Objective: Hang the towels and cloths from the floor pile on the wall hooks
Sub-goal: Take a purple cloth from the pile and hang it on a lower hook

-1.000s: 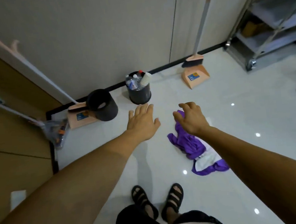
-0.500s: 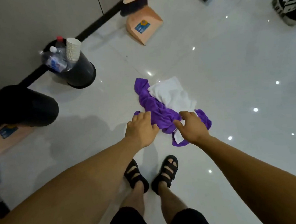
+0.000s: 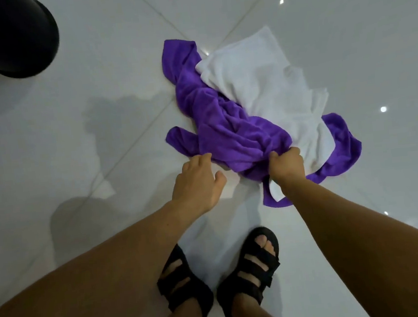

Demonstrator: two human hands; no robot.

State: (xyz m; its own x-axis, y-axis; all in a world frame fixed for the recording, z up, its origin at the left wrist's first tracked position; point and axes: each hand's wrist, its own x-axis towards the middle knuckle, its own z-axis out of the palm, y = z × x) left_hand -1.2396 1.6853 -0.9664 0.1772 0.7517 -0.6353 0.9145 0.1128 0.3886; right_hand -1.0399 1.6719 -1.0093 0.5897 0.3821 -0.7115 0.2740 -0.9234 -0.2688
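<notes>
- Two cloths lie piled on the tiled floor (image 3: 95, 113): purple towel (image 3: 227, 122) partly over white towel (image 3: 259, 80).
- Right hand (image 3: 284, 166) clamped on the purple towel.
- Left hand (image 3: 197, 182) spread, fingertips at its edge.

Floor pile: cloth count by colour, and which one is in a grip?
Purple cloth: 1, bunched in the grip of the right hand
White towel: 1, partly under the purple, untouched
Total: 2, as far as the folds show
Left hand is open beside the pile.
</notes>
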